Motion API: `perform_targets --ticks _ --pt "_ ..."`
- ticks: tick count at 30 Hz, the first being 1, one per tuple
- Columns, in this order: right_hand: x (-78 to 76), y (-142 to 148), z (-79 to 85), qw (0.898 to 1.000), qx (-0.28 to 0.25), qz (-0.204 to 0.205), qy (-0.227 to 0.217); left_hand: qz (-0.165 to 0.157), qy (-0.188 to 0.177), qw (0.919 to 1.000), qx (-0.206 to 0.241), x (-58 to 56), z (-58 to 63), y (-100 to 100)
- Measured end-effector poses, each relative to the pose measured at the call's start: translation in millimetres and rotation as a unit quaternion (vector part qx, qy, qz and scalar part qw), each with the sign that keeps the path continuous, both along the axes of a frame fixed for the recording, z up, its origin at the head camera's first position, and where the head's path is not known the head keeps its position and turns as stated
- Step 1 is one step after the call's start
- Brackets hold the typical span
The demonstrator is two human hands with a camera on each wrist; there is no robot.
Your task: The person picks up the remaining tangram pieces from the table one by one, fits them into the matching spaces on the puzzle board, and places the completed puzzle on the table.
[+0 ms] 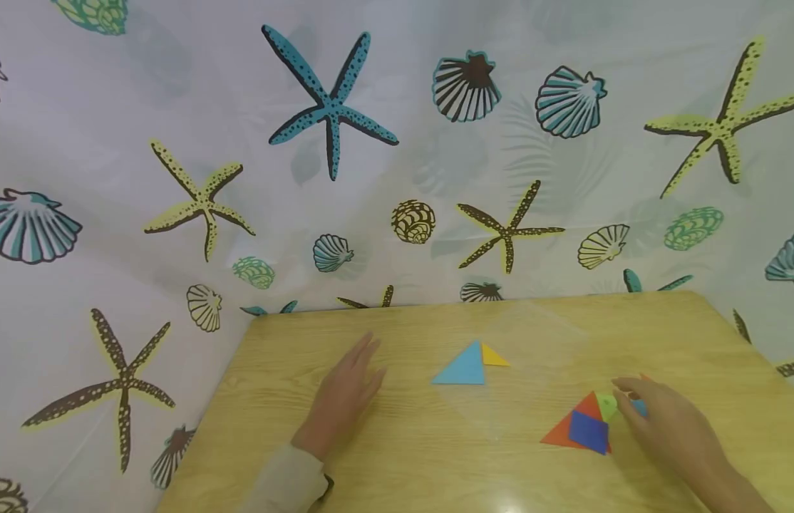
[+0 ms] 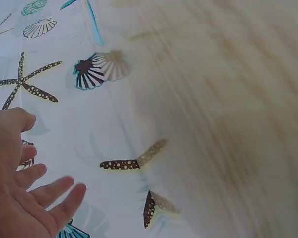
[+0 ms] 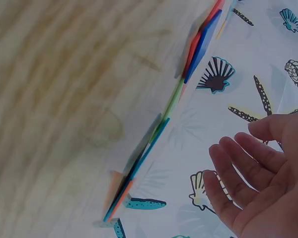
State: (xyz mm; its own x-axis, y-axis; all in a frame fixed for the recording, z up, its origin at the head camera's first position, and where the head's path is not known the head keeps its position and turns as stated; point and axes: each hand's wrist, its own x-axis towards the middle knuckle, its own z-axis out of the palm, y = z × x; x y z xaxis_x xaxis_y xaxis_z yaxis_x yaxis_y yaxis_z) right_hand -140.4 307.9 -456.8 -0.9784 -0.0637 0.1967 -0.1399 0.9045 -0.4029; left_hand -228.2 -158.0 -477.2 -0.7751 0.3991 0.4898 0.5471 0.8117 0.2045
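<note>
My left hand (image 1: pixel 342 399) hovers over the left part of the wooden table, fingers extended and holding nothing; the left wrist view shows its bare palm and spread fingers. My right hand (image 1: pixel 673 424) is beside a loose pile of flat coloured pieces, fingers slightly bent with nothing between them in the right wrist view. In that pile a dark blue piece (image 1: pixel 588 432) overlaps a red-orange triangle (image 1: pixel 559 430). A green piece (image 1: pixel 606 406) lies at the triangle's right side. Partly hidden by the right hand are a blue piece (image 1: pixel 640 407) and an orange piece.
Mid-table, a large light blue triangle (image 1: pixel 464 368) and a small yellow triangle (image 1: pixel 494 356) lie edge to edge. The wooden tabletop (image 1: pixel 397 456) meets a white cloth (image 1: pixel 397 157) printed with starfish and shells at its back and sides.
</note>
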Motion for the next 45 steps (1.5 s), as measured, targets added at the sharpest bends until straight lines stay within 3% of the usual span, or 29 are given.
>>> perform_targets --ticks 3,7,10,14,18,25,29,35,39,45 --pt "-0.5 -6 -1.1 1.0 -0.019 0.009 0.002 -0.013 -0.001 0.9998 0.014 -1.9 1.5 5" --pt "-1.4 -14 -5.2 0.999 -0.028 0.023 0.037 -0.025 -0.029 0.9991 0.016 -3.9 1.9 13" --pt "-3.3 -19 -7.7 0.998 -0.029 0.031 0.047 -0.039 -0.071 0.9966 0.018 -5.8 0.8 20" --pt "-6.9 -25 -10.1 0.999 -0.02 0.041 0.025 -0.056 -0.141 0.9879 0.03 -10.4 0.6 33" --pt "-9.3 -27 -13.4 0.998 0.012 0.051 0.024 -0.074 -0.173 0.9818 0.027 -18.7 -1.2 50" --pt "-16.7 -34 -18.5 0.996 0.032 0.075 0.039 -0.092 -0.197 0.976 0.011 -30.2 -9.0 80" --pt "-21.7 -38 -22.0 0.992 0.041 0.099 0.07 -0.106 -0.217 0.9703 0.009 -32.1 -9.2 98" --pt "-30.5 -47 -26.1 0.984 0.058 0.124 0.118 -0.115 -0.207 0.9713 -0.022 -32.8 -8.3 120" --pt "-36.5 -53 -26.0 0.976 0.073 0.144 0.146 -0.104 -0.211 0.9712 -0.034 -37.2 -7.9 133" --pt "-46.6 -59 -25.7 0.98 0.089 0.131 0.122 -0.064 -0.222 0.9724 -0.034 -47.5 -19.9 151"
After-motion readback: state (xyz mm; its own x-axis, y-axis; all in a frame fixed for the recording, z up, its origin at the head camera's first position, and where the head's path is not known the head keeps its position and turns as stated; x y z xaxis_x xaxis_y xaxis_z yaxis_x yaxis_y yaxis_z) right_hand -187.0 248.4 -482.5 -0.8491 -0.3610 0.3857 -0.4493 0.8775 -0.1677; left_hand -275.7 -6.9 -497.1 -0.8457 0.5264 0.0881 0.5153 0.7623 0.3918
